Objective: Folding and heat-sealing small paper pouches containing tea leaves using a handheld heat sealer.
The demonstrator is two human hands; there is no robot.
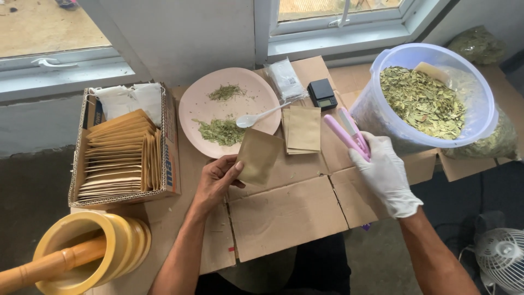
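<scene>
Seen from above, flattened brown cardboard (284,213) covers a work surface below two windows. At the right stands a large clear plastic tub (480,104), tilted toward the viewer and filled with dried green leaves (420,101). At the left sits an open cardboard box (170,164) packed with rows of brown paper pouches, with white packets at its far end. In the lower left corner is a yellow mortar (123,240) with a wooden pestle resting in it. In the middle lies a round pink plate (256,101) bearing two small heaps of crushed leaves and a white spoon (256,117). Just right of the plate lies a short stack of brown pouches (303,128), with a small black digital scale (322,94) behind it.

The right hand (385,175), in a white glove, is closed around a pink handheld sealer (349,131), whose two arms stand slightly apart, just in front of the tub. The bare left hand (215,180) pinches one brown pouch (259,155) by its lower corner, holding it above the cardboard just below the plate.
</scene>
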